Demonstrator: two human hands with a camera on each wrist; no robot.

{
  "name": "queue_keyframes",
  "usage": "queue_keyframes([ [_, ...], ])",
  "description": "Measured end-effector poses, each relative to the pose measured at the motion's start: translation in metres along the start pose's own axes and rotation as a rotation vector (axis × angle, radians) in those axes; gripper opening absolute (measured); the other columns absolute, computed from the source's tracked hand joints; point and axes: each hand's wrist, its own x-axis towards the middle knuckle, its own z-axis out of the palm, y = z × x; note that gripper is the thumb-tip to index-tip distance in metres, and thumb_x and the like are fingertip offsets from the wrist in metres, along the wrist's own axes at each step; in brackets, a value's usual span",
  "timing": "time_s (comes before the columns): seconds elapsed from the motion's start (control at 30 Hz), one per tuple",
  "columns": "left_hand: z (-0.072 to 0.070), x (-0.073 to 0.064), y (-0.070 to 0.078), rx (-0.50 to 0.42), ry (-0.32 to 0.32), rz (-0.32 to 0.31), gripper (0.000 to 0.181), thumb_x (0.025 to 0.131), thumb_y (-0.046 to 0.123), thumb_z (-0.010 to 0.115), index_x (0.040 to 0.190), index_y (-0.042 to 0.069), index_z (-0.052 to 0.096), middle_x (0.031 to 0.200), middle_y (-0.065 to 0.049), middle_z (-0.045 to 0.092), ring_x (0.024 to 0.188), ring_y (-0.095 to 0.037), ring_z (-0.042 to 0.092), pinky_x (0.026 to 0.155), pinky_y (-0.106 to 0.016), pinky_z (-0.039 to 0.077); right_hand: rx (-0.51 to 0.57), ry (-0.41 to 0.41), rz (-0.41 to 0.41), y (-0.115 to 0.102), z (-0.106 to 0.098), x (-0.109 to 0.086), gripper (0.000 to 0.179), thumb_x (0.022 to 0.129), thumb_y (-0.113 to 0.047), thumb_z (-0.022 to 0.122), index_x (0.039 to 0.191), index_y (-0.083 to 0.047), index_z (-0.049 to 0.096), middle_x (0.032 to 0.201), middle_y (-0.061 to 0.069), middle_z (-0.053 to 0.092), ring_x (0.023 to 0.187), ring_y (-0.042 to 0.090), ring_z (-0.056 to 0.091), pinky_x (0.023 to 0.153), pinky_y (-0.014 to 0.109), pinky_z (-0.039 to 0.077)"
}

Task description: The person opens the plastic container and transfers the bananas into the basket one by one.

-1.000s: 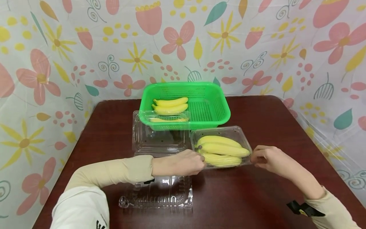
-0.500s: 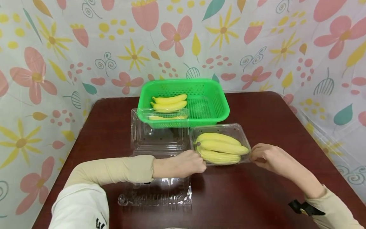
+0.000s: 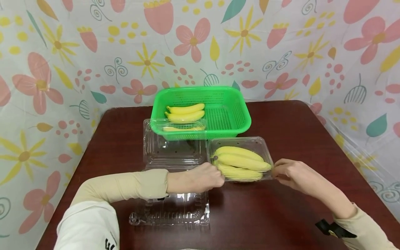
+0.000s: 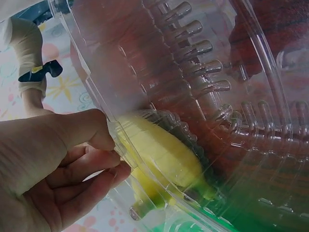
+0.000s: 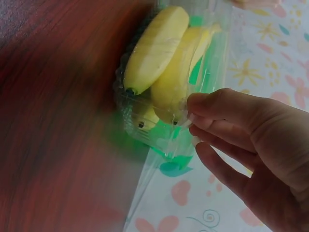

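A clear plastic clamshell box with several yellow bananas inside sits right of centre in the head view, its lid lying over the fruit. At its near left corner my left hand pinches the edge; the left wrist view shows thumb and fingertips on the clear rim. My right hand pinches the near right corner of the same box. In the right wrist view, its thumb and index finger grip the rim close by the banana tips. The left hand hides part of the box's front left corner.
Another clear clamshell lies open beneath my left forearm, its raised half leaning in front of the basket. The green basket at the back holds several bananas. A dark red table meets a flowered curtain behind.
The head view has shifted a little. Both hands keep their grip on the box corners, and the box has barely moved.
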Motion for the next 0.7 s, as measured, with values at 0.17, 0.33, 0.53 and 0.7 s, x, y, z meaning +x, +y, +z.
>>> queue_keyframes([
  [0.17, -0.001, 0.003, 0.002, 0.128, 0.01, 0.018, 0.031, 0.061, -0.007, 0.047, 0.057, 0.024, 0.05, 0.057, 0.013, 0.051, 0.049, -0.003, 0.029, 0.039, -0.014, 0.029, -0.001, -0.006, 0.002, -0.001, -0.001, -0.001, 0.025, 0.061, -0.005, 0.08, 0.077, -0.02, 0.067, 0.086, -0.006, 0.063, 0.073, 0.005, 0.06, 0.059, 0.01, 0.044],
  [0.33, -0.004, 0.004, 0.001, 0.199, -0.022, -0.001, 0.026, 0.065, -0.002, 0.049, 0.061, 0.023, 0.053, 0.059, 0.012, 0.051, 0.05, -0.003, 0.035, 0.037, -0.014, 0.032, -0.028, -0.009, 0.026, 0.0, -0.003, 0.001, 0.034, 0.055, 0.0, 0.08, 0.077, -0.022, 0.066, 0.085, -0.008, 0.063, 0.074, 0.004, 0.06, 0.06, 0.012, 0.044],
  [0.53, -0.008, 0.004, -0.002, 0.14, -0.092, -0.027, 0.012, 0.073, 0.01, 0.06, 0.069, 0.021, 0.059, 0.065, 0.011, 0.055, 0.053, -0.003, 0.041, 0.039, -0.013, 0.034, -0.021, 0.006, 0.044, 0.0, -0.002, 0.0, 0.031, 0.057, -0.001, 0.079, 0.078, -0.021, 0.066, 0.085, -0.009, 0.063, 0.072, 0.002, 0.059, 0.06, 0.01, 0.044],
  [0.7, -0.011, 0.003, -0.004, 0.079, -0.117, -0.041, 0.014, 0.073, 0.006, 0.06, 0.073, 0.02, 0.062, 0.068, 0.009, 0.058, 0.054, -0.003, 0.042, 0.04, -0.011, 0.033, -0.012, 0.032, 0.043, -0.001, 0.0, -0.001, 0.029, 0.059, -0.003, 0.077, 0.077, -0.022, 0.065, 0.083, -0.011, 0.061, 0.069, 0.0, 0.057, 0.056, 0.008, 0.041],
])
